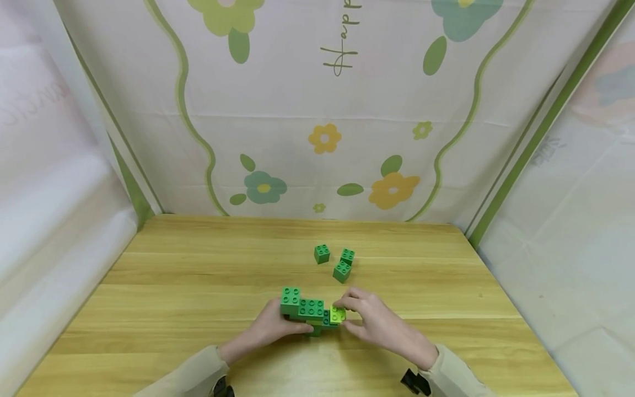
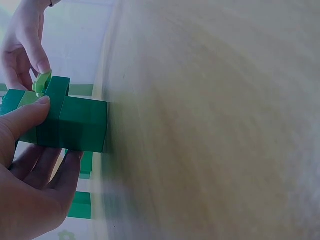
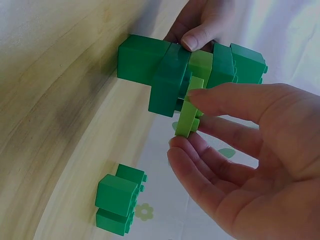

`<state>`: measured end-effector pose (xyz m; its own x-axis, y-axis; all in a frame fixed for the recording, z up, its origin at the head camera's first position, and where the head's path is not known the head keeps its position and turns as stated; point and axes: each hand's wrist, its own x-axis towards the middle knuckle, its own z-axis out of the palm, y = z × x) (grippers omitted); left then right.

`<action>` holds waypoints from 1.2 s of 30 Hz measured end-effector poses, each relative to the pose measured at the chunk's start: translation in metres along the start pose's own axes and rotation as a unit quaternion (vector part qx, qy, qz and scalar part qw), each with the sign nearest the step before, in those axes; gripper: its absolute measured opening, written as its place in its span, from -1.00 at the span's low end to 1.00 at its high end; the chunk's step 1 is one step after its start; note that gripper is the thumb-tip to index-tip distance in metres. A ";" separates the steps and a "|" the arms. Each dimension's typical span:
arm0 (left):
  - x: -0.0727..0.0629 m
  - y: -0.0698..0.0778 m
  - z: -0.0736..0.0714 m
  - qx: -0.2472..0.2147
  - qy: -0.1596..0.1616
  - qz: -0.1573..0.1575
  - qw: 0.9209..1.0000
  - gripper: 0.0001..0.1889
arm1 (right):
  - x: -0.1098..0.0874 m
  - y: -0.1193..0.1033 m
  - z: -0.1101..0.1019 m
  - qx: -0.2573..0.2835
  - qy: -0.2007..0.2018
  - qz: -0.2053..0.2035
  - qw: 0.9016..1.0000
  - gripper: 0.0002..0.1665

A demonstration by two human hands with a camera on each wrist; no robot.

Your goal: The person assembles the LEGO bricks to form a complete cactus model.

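A stacked build of green toy bricks (image 1: 311, 309) stands near the front of the wooden table. My left hand (image 1: 274, 322) grips its left side, with the thumb across the front and fingers behind, as the left wrist view (image 2: 35, 165) also shows. In my right hand (image 1: 369, 317) a flat lime-green brick (image 3: 187, 112) is pinched between thumb and fingers. Its studs face away from the dark green brick (image 3: 169, 82) of the build, and it sits right at that brick's studded side. A lime layer (image 3: 201, 63) shows within the stack.
Behind the build, several loose green bricks lie on the wooden table (image 1: 223, 259): one apart (image 1: 322, 254), and two close together, a nearer brick (image 1: 342, 271) and a farther brick (image 1: 348, 256). Flower-printed white cloth (image 1: 297, 99) hangs behind the table and along both sides.
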<state>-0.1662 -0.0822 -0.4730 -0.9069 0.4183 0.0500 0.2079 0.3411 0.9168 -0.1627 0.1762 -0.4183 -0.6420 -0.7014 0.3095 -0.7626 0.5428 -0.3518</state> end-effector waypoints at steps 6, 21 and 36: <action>-0.001 0.000 0.000 -0.003 -0.001 0.003 1.000 -0.51 | -0.001 -0.001 -0.001 0.002 -0.007 0.005 1.000 -0.60; -0.001 -0.001 0.000 0.003 0.000 0.011 1.000 -0.51 | -0.001 -0.001 0.000 0.006 -0.019 0.014 1.000 -0.60; -0.002 -0.001 0.002 -0.014 0.003 0.015 1.000 -0.51 | 0.000 -0.001 0.001 0.023 -0.037 0.041 0.998 -0.62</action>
<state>-0.1638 -0.0819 -0.4745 -0.9026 0.4231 0.0798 0.2245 0.3045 0.9257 -0.1616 0.1748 -0.4189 -0.6939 -0.6879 0.2127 -0.7015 0.5793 -0.4150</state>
